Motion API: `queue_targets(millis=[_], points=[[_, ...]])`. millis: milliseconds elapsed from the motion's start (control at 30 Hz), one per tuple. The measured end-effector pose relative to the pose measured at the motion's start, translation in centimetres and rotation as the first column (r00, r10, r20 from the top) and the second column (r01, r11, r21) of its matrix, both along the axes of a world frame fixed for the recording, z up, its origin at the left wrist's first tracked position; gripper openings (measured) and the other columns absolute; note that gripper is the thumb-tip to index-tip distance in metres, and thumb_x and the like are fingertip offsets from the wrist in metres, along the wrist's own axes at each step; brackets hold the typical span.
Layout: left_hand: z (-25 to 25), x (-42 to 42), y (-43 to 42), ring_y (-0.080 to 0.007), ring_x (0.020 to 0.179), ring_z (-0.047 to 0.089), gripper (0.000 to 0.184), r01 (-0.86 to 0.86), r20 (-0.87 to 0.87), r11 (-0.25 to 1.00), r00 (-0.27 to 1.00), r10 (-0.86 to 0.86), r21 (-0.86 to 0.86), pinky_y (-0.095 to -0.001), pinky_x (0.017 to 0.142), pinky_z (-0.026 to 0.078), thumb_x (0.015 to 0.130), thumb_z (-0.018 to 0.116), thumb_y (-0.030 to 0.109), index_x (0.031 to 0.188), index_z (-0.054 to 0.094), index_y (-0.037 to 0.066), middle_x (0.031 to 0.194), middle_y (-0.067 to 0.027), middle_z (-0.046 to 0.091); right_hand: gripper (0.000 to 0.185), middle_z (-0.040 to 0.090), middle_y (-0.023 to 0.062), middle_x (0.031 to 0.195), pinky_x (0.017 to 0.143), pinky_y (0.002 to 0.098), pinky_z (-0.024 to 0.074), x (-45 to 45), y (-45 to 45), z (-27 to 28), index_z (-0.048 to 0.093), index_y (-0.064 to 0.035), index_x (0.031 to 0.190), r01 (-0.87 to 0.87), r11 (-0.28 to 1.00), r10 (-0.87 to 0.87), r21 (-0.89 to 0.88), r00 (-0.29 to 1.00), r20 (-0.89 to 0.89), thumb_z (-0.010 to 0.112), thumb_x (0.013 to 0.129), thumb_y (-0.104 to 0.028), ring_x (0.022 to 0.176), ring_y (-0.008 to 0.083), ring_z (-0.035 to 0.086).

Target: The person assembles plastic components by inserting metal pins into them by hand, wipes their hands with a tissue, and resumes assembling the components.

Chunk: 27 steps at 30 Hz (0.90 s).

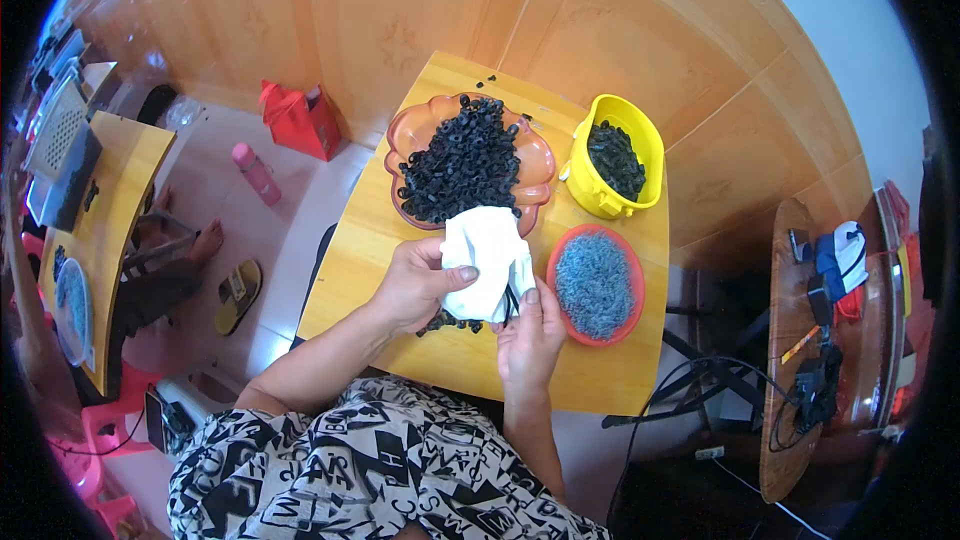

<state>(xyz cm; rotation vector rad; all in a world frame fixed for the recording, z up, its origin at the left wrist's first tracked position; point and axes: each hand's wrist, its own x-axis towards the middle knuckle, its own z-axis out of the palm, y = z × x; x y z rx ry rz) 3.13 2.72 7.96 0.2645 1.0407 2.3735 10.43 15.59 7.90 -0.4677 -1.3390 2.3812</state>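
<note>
A white cloth item with thin black cords (483, 250), perhaps a drawstring pouch, is held up over the wooden table between my two hands. My left hand (412, 285) grips its left side, thumb pressed on the front. At its lower right, by the cords, the fingers of my right hand (530, 335) pinch the cloth. Just beyond it, small black ring-like pieces (465, 160) are heaped in an orange flower-shaped tray (540, 162). More black pieces (450, 322) lie on the table, partly hidden beneath the cloth and my hands.
On the right of the table (350, 285) stand a yellow bucket (598, 198) of black pieces and a red plate (638, 290) heaped with grey-blue bits. A round wooden stand (785, 430) with cables is farther right. Leftward are a red bag (305, 125), a pink bottle (258, 175) and another person's foot (207, 242).
</note>
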Motion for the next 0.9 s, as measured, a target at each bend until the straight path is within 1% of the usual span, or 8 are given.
queue_targets(millis=[200, 367, 400, 467, 667, 767, 867, 900], points=[[-0.5, 0.7, -0.2, -0.0218, 0.086, 0.063, 0.027, 0.051, 0.275, 0.947, 0.951, -0.144, 0.318, -0.0342, 0.078, 0.051, 0.078, 0.061, -0.001, 0.104, 0.056, -0.005, 0.098, -0.0138, 0.062, 0.027, 0.059, 0.0072, 0.087, 0.046, 0.0247, 0.0417, 0.0, 0.7, 0.1, 0.049, -0.0005, 0.106, -0.053, 0.972, 0.055, -0.229, 0.998, 0.002, 0.041, 0.093, -0.023, 0.065, 0.0133, 0.056], [-2.2, 0.3, 0.0, -0.0226, 0.094, 0.060, 0.040, 0.047, 0.099, 0.999, 0.994, -0.048, 0.011, -0.0372, 0.085, 0.048, 0.073, 0.065, 0.000, 0.110, 0.051, -0.004, 0.104, -0.0127, 0.060, 0.030, 0.060, 0.0062, 0.084, 0.039, 0.0221, 0.0388, -0.1, 1.6, -1.9, 0.050, -0.0032, 0.110, -0.221, 0.889, 0.202, -0.402, 0.975, -0.091, 0.042, 0.092, -0.026, 0.062, 0.0129, 0.058], [-2.3, 0.4, 0.1, -0.0230, 0.097, 0.059, 0.044, 0.016, 0.027, 0.999, 1.000, -0.015, -0.051, -0.0381, 0.087, 0.046, 0.072, 0.067, 0.001, 0.113, 0.050, -0.004, 0.106, -0.0126, 0.060, 0.031, 0.060, 0.0060, 0.083, 0.038, 0.0222, 0.0381, -0.1, 1.3, -1.6, 0.050, -0.0035, 0.110, -0.211, 0.909, 0.211, -0.360, 0.977, -0.038, 0.042, 0.092, -0.027, 0.059, 0.0126, 0.057], [-1.9, 0.5, 0.2, -0.0230, 0.099, 0.058, 0.048, 0.020, 0.019, 0.999, 1.000, -0.021, 0.043, -0.0381, 0.089, 0.045, 0.070, 0.069, 0.002, 0.114, 0.049, -0.004, 0.105, -0.0117, 0.060, 0.032, 0.060, 0.0054, 0.081, 0.034, 0.0226, 0.0366, -0.1, 0.3, -0.6, 0.051, -0.0041, 0.111, -0.198, 0.941, 0.226, -0.274, 0.972, 0.072, 0.044, 0.091, -0.028, 0.055, 0.0120, 0.056], [-2.3, -0.1, -0.4, -0.0216, 0.097, 0.058, 0.052, 0.155, 0.011, 0.975, 0.987, -0.159, 0.159, -0.0372, 0.088, 0.044, 0.066, 0.073, 0.002, 0.113, 0.049, -0.001, 0.103, -0.0101, 0.060, 0.034, 0.060, 0.0074, 0.075, 0.029, 0.0238, 0.0366, 0.4, 0.5, -1.2, 0.051, -0.0029, 0.109, -0.415, 0.893, 0.432, -0.172, 0.898, 0.079, 0.043, 0.091, -0.030, 0.047, 0.0146, 0.055], [-2.5, -0.1, -0.4, -0.0211, 0.095, 0.059, 0.052, 0.168, 0.026, 0.969, 0.984, -0.176, 0.182, -0.0370, 0.087, 0.045, 0.065, 0.074, 0.002, 0.111, 0.050, -0.001, 0.103, -0.0098, 0.060, 0.034, 0.060, 0.0105, 0.077, 0.038, 0.0250, 0.0428, 0.6, 0.9, -0.7, 0.054, 0.0009, 0.100, -0.433, 0.868, 0.463, -0.243, 0.883, 0.080, 0.040, 0.093, -0.029, 0.055, 0.0163, 0.057], [-2.5, 0.2, 0.0, -0.0207, 0.093, 0.059, 0.045, 0.096, 0.027, 0.974, 0.994, -0.104, 0.204, -0.0356, 0.085, 0.047, 0.069, 0.070, -0.001, 0.110, 0.051, -0.002, 0.101, -0.0100, 0.061, 0.029, 0.059, 0.0133, 0.088, 0.060, 0.0306, 0.0490, 0.2, 0.5, 0.9, 0.053, 0.0039, 0.102, -0.092, 0.982, 0.120, -0.166, 0.978, 0.169, 0.039, 0.092, -0.020, 0.075, 0.0213, 0.059], [-2.4, 0.2, 0.1, -0.0206, 0.092, 0.060, 0.042, 0.062, 0.022, 0.975, 0.997, -0.068, 0.212, -0.0350, 0.085, 0.047, 0.070, 0.068, -0.002, 0.109, 0.052, -0.002, 0.100, -0.0102, 0.061, 0.028, 0.058, 0.0140, 0.091, 0.066, 0.0323, 0.0475, 0.3, 0.9, 0.5, 0.053, 0.0046, 0.103, 0.049, 0.975, -0.078, 0.216, 0.988, 0.130, 0.040, 0.092, -0.017, 0.081, 0.0230, 0.057]])
